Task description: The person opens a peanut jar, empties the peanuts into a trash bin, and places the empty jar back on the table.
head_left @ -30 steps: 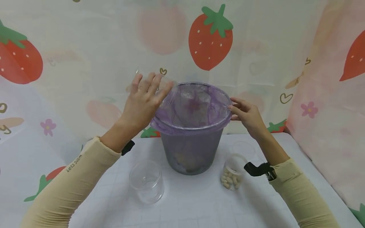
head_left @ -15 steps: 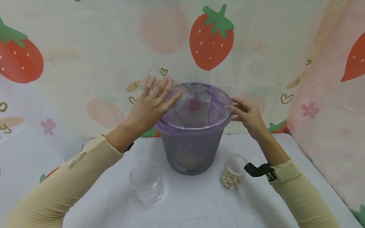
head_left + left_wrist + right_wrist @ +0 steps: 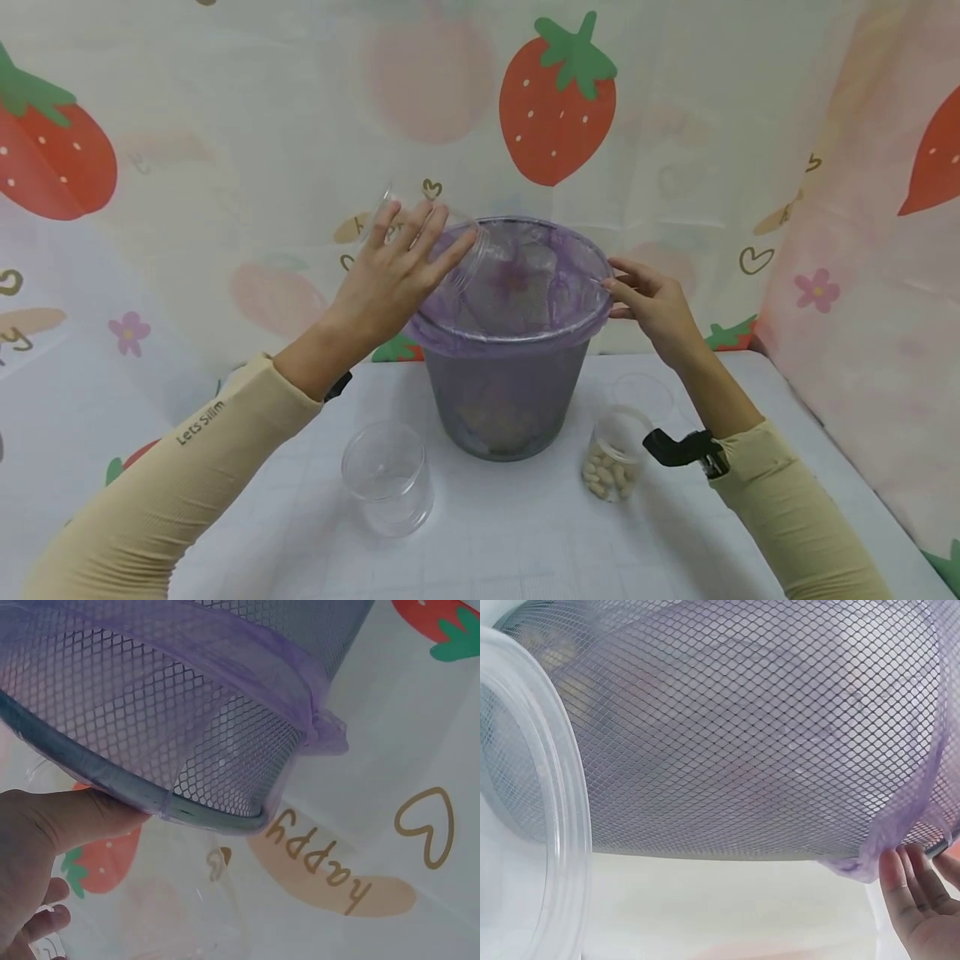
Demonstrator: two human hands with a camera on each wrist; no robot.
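Observation:
My left hand [image 3: 393, 271] holds a clear plastic jar [image 3: 474, 257] tipped sideways, its mouth over the left rim of a mesh bin [image 3: 510, 404]. In the left wrist view the thumb [image 3: 94, 814] lies by the bin's rim, and the jar shows only faintly. A thin purple bag [image 3: 495, 343] lines the bin and folds over its rim. On the opposite side, my right hand [image 3: 652, 308] pinches the rim and the bag's edge. Blurred contents show through the bin's lower mesh; what they are I cannot tell.
A second clear jar [image 3: 386, 483] stands on the white table [image 3: 495, 542] front left of the bin. Front right stands a smaller clear jar [image 3: 611, 467] holding pale, peanut-like pieces. A clear round lid [image 3: 643, 379] lies behind it. A strawberry-print sheet [image 3: 285, 100] hangs behind.
My left hand has moved to the right with the jar, bringing its mouth over the bin's rim, then drawn back very slightly. The right hand stays on the rim.

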